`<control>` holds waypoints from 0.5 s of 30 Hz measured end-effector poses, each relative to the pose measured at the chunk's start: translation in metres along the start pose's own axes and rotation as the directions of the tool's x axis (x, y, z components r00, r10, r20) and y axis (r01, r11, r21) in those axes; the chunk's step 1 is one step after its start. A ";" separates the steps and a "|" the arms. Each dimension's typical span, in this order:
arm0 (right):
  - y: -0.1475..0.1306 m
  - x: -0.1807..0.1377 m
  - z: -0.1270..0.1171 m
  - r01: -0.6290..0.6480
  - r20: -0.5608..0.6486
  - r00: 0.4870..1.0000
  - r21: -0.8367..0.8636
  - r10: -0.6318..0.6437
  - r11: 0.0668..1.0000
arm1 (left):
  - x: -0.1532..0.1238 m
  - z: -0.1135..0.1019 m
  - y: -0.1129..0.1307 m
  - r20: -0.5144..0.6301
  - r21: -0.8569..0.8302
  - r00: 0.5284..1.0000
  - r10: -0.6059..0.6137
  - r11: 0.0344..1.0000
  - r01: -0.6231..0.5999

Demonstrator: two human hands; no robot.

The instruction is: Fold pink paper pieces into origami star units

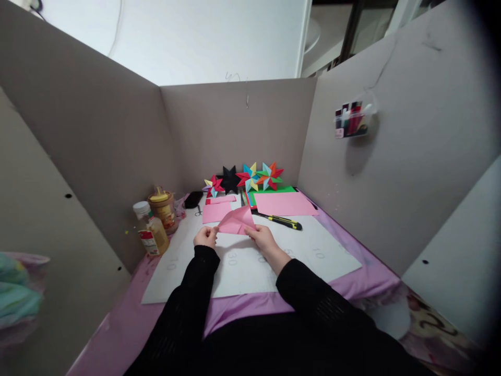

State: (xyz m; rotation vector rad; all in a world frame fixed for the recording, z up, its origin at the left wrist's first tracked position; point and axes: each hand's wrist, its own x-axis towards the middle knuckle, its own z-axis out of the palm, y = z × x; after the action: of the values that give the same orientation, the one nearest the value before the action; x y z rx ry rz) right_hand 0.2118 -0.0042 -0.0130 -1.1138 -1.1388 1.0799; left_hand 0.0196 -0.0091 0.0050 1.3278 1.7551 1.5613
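Note:
A creased piece of pink paper (237, 221) is held up between my two hands, above the white board (250, 271). My left hand (205, 236) pinches its left corner, fingers curled. With thumb and fingers, my right hand (266, 240) grips its lower right edge. Just behind the paper, a pink sheet (216, 212) and a narrow pink strip (221, 199) lie flat. A yellow and black utility knife (284, 223) rests beyond my right hand, near a larger pink sheet (285, 203).
Folded paper stars (250, 177) stand against the back panel. A bottle (151, 230) and a yellow-lidded jar (163, 209) are at the left. Small scissors (198, 210) and a black object (193, 199) lie behind. Grey panels enclose three sides; a clear holder (354, 120) hangs right.

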 end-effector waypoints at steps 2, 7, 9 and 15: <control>0.000 0.001 -0.001 -0.008 -0.026 1.000 0.023 0.009 1.000 | 0.004 0.000 -0.003 -0.030 -0.026 0.999 -0.013 1.000 0.012; 0.002 0.001 0.001 -0.021 -0.012 1.000 0.044 0.022 0.999 | 0.005 0.013 -0.010 -0.030 -0.233 0.996 0.087 0.968 -0.091; 0.002 0.000 0.002 -0.040 0.030 0.999 0.042 0.039 0.998 | 0.001 0.018 -0.010 0.067 -0.259 0.995 0.067 0.965 -0.048; 0.001 -0.001 0.001 0.023 0.043 0.999 -0.022 -0.022 0.999 | 0.000 0.008 -0.003 0.216 -0.159 0.972 -0.087 0.980 0.123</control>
State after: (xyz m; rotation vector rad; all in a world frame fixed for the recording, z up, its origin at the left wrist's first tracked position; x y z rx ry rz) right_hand 0.2110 -0.0051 -0.0143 -1.0977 -1.1975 1.0797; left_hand 0.0248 -0.0047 0.0003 1.2439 1.5027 1.4241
